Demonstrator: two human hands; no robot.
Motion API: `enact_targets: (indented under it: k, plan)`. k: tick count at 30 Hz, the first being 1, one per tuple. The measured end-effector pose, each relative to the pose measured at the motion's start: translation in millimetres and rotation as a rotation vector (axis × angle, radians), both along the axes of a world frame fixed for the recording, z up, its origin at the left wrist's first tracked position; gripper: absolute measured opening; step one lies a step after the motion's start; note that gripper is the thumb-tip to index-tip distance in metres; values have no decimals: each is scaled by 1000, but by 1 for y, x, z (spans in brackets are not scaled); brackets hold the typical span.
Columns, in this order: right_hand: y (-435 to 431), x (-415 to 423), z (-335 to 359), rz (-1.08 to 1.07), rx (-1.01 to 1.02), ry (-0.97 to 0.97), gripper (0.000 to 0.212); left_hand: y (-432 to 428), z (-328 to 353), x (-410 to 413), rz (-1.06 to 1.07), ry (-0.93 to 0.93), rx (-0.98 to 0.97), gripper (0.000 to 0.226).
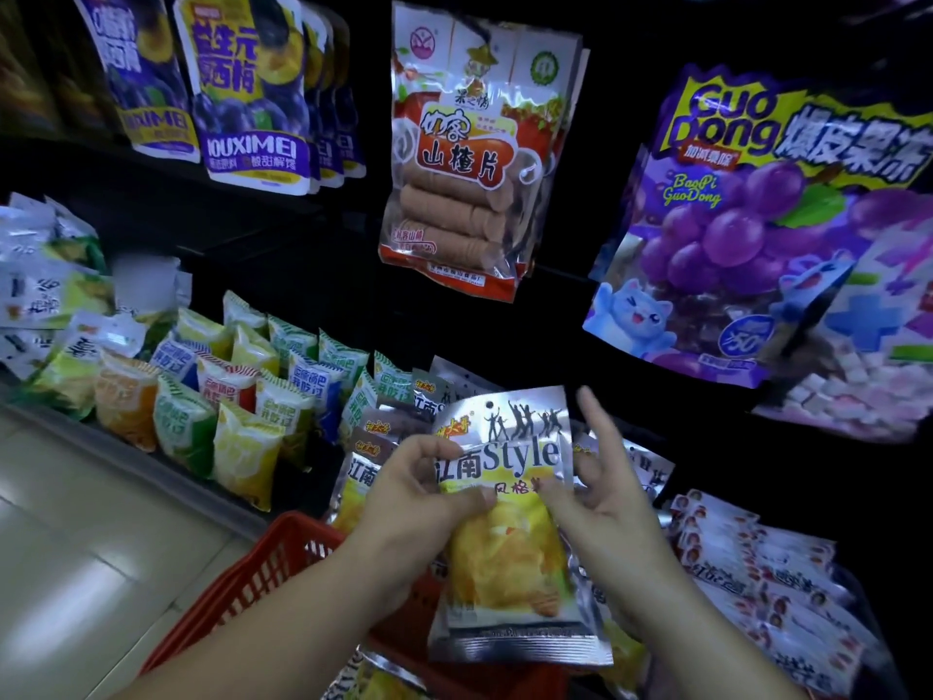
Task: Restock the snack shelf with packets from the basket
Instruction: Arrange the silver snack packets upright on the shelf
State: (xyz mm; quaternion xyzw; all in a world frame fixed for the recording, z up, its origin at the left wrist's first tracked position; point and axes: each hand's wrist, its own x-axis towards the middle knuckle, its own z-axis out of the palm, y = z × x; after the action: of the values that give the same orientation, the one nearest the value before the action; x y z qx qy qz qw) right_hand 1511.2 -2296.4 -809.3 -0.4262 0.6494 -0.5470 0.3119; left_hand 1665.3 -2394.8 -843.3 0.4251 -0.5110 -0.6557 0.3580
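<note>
The left hand grips the packet by its left edge, thumb on the printed front and fingers curled behind. The right hand is spread wide beside the right edge, its fingers straight and pointing up. Only the thumb seems to touch the foil, so the left hand appears to carry the weight.

The silver and yellow packet hangs upright between the hands, above the red basket and in front of the row of matching packets on the shelf just beyond the fingertips. More packets lie in the basket below the wrists.

The step in hand looks like setting this packet into its own row. To do it well, keep the front facing outward and the top seal up. Steady the free edge with the right hand so the slippery foil does not twist, and slide the packet in at the front without crushing the crisps. The green and yellow bags left of the left hand are a different product, so the packet should not stray there.
</note>
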Motion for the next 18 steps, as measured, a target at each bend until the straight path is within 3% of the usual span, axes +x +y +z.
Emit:
enact_targets:
  k: [3,7,8,13,18]
  plan:
    - [-14,-18,6,-184,-7,-2,85,-7,7,-6,-77,-59,-179,38]
    - [-49,-51,19,-111,8,198,17,-33,11,-15,-127,-164,-375,25]
    - [-58,-58,15,-96,28,231,10,-42,11,-18,-153,-171,-378,22]
    - [-91,-85,-21,-62,109,334,15,-95,-9,-51,-183,-246,-266,18]
    - [-118,-96,-74,-198,95,295,17,-127,-69,-71,-160,-310,-177,21]
